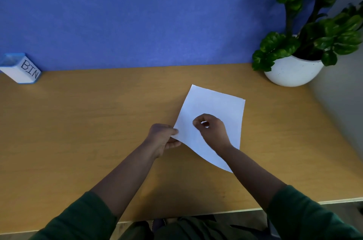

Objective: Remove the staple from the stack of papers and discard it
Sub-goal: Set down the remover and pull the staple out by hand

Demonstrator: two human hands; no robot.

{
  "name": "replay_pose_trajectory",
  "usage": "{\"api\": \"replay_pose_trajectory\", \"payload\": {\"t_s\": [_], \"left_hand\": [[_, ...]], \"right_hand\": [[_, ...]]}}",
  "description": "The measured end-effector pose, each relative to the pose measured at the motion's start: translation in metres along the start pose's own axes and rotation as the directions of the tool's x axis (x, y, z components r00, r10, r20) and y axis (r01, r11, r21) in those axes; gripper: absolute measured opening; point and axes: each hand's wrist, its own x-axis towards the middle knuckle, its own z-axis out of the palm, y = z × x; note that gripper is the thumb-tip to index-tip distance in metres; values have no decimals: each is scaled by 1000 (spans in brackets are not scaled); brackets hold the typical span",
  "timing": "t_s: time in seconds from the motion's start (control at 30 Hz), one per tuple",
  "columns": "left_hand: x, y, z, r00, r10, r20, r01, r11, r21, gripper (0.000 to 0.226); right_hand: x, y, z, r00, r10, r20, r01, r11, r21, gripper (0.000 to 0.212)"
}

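Paper (214,106) is pinched at its edge by the left hand (164,137); right hand (211,128) pinches closed over it — staple unseen, could drop before reaching the far-off bin (19,69).

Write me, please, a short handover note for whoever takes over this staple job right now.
Left hand: pinches the left corner of the papers, lifting that side off the desk.
Right hand: over the middle of the papers, fingers curled with tips together; whether they hold the staple is too small to tell.
Bin: far left of the desk, against the wall.
Done: unclear, no staple visible.
Left: check the staple is out, drop it in the bin.
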Motion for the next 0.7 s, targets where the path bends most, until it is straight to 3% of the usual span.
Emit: {"api": "replay_pose_trajectory", "payload": {"t_s": [0.1, 0.17, 0.27, 0.33, 0.37, 0.43, 0.5, 0.57, 0.63, 0.7], "left_hand": [[2, 5, -3, 1000, -10, -14, 8, 993, -116, 3], [3, 10, -4, 1000, 1, -13, -4, 981, -193, 1], [3, 27, -2, 998, 63, -29, -68, 963, -260, 4], [2, 41, 0, 992, 120, -33, -124, 948, -292, 8], [0, 48, 1, 989, 148, -29, -149, 941, -303, 10], [-3, 60, 2, 982, 188, -10, -181, 929, -323, 13], [-8, 69, 1, 977, 214, 22, -195, 922, -335, 16], [-12, 77, -1, 971, 233, 52, -201, 918, -341, 26], [-15, 82, -3, 967, 246, 64, -207, 908, -363, 37], [-16, 86, -6, 957, 285, 50, -247, 896, -370, 42]], "right_hand": [[-3, 10, -17, 982, 110, -155, -88, 986, 142, 11], [-12, 17, -28, 965, 80, -248, -49, 991, 127, 10], [-30, 21, -35, 921, -304, -242, 268, 948, -172, 5], [-43, 23, -32, 825, -562, -64, 489, 765, -419, 2], [-47, 25, -29, 790, -613, 13, 533, 677, -508, 2], [-48, 27, -26, 823, -567, 29, 449, 618, -646, 4], [-38, 26, -31, 908, -416, -59, 259, 663, -702, 5], [-23, 24, -42, 949, -302, -89, 152, 688, -710, 4], [-9, 20, -54, 942, -320, -97, 162, 690, -705, 3], [5, 9, -67, 889, -444, -116, 253, 685, -683, 10]]}}
